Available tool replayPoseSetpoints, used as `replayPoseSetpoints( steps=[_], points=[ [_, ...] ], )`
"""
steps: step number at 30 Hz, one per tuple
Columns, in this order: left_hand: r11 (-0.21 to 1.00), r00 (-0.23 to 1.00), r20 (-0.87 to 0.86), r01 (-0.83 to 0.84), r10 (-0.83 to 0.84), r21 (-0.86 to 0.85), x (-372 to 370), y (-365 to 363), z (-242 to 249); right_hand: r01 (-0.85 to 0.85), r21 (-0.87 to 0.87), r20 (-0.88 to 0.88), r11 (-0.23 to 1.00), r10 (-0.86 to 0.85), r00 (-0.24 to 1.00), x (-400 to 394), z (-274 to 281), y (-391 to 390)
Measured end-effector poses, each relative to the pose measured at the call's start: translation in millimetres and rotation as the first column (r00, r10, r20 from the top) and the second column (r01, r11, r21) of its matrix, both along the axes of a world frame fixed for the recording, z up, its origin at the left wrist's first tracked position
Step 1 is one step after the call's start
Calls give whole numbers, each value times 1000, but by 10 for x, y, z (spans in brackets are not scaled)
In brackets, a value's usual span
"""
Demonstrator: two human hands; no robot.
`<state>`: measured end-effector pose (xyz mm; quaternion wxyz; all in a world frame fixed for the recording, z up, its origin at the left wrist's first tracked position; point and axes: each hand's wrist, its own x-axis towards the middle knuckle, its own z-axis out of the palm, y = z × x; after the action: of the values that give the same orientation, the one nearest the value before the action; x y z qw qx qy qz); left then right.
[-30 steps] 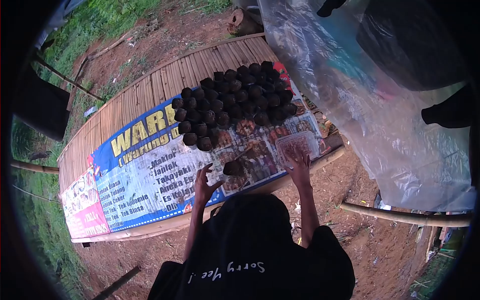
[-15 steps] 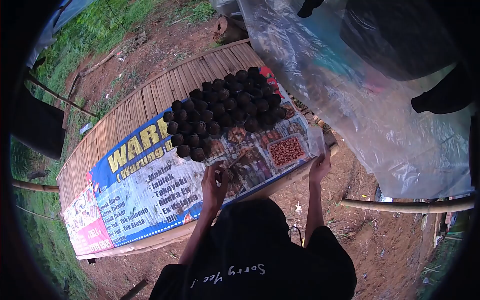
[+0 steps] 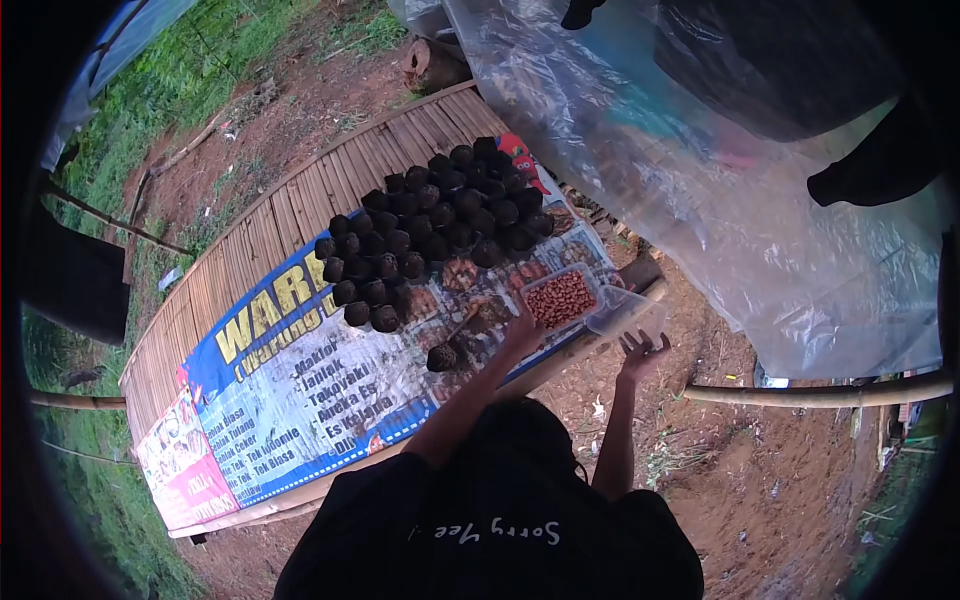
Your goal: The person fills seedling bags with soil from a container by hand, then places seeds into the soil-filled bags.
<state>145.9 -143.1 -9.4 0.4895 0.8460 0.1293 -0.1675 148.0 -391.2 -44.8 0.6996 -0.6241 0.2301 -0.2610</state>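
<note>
My left hand [image 3: 522, 336] reaches to the near left corner of a clear plastic box [image 3: 592, 284] filled with reddish-brown seeds [image 3: 560, 299]. Its fingertips are too small and blurred to show whether they hold anything. A clear lid [image 3: 625, 312] is at the right side of the box, over the table edge. Just below it, my right hand [image 3: 643, 357] is raised with fingers spread and nothing in it. One dark soil-filled pot [image 3: 441, 357] stands by itself left of my left forearm. Many similar black pots [image 3: 437, 215] are packed together farther back.
A printed banner [image 3: 290, 400] covers much of the bamboo-slat table [image 3: 290, 215]. A thin stick-like tool [image 3: 463, 321] lies near the lone pot. Clear plastic sheeting [image 3: 700, 220] hangs at the right, above a bamboo pole [image 3: 820, 392]. Bare soil and plants surround the table.
My left hand has moved right, from beside the lone pot to the seed box, leaving that pot in view. My right hand has come off the lid and opened; the lid now sits lower.
</note>
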Motion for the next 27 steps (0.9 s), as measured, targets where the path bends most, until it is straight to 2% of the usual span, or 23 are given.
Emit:
replayPoseSetpoints(
  steps=[1, 2, 4, 5, 7, 8, 10, 12, 14, 15, 17, 19, 20, 21, 22, 23, 24, 25, 26, 27],
  points=[
    [995, 997, -46, -67, 64, -72, 34, -6, -43, -4, 37, -78, 999, 7, 997, -50, 73, 17],
    [996, 998, -43, -59, 56, -71, 54, 5, -98, -6, 72, -153, 997, 17, 988, -80, 148, 32],
    [981, 981, 138, -117, 139, -152, 54, 28, -380, -9, 57, -179, 998, 19, 984, -102, 96, -20],
    [982, 981, 139, -111, 133, -154, 44, 23, -427, -20, 44, -207, 999, 29, 978, -102, 55, -54],
    [983, 955, 233, -178, 185, -49, 6, 43, -333, -54, -7, -261, 999, 51, 964, -104, 75, -78],
    [983, 955, 233, -178, 185, -49, 5, 74, -284, -96, -54, -314, 994, 75, 946, -99, 84, -77],
    [969, 965, 124, -217, 231, -116, -3, 166, -268, -141, -47, -348, 989, 116, 930, -85, 20, -48],
    [976, 958, 187, -203, 215, -83, -14, 266, -260, -191, -37, -375, 981, 163, 912, 14, -207, -3],
    [980, 949, 245, -193, 199, -48, -60, 361, -243, -272, -354, -367, 895, 135, 920, 154, -680, -14],
    [982, 947, 258, -184, 190, -47, -92, 403, -201, -295, -255, -465, 921, 151, 873, 150, -198, 269],
    [983, 945, 272, -178, 184, -45, -136, 443, -83, -320, -185, -413, 929, 222, 883, 316, -167, 598],
    [977, 965, 189, -157, 183, -147, -183, 464, 12, -347, -116, -357, 931, 287, 889, 426, -335, 663],
    [976, 964, 189, -159, 185, -146, -194, 456, -125, -424, -260, -346, 868, 326, 880, 521, -602, 611],
    [989, 921, 361, -149, 148, -26, -200, 429, -395, -486, -399, -341, 777, 366, 866, 580, -743, 578],
    [983, 851, 519, -158, 87, 94, -198, 413, -559, -488, -401, -341, 775, 368, 865, 552, -553, 614],
    [983, 850, 518, -161, 91, 90, -199, 403, -535, -436, -583, -373, 686, 251, 893, 466, -192, 675],
    [989, 913, 384, -150, 135, 8, -187, 387, -450, -380, -740, -375, 555, 129, 918, 410, 112, 747],
    [986, 958, 237, -148, 163, -76, -180, 365, -370, -381, -743, -376, 551, 127, 918, 394, 214, 785],
    [985, 958, 235, -149, 165, -82, -175, 356, -314, -331, -743, -296, 581, 157, 942, 378, 281, 810],
    [978, 969, 187, -131, 161, -162, -170, 369, -301, -283, -737, -213, 613, 186, 959, 369, 332, 840]
  ],
)
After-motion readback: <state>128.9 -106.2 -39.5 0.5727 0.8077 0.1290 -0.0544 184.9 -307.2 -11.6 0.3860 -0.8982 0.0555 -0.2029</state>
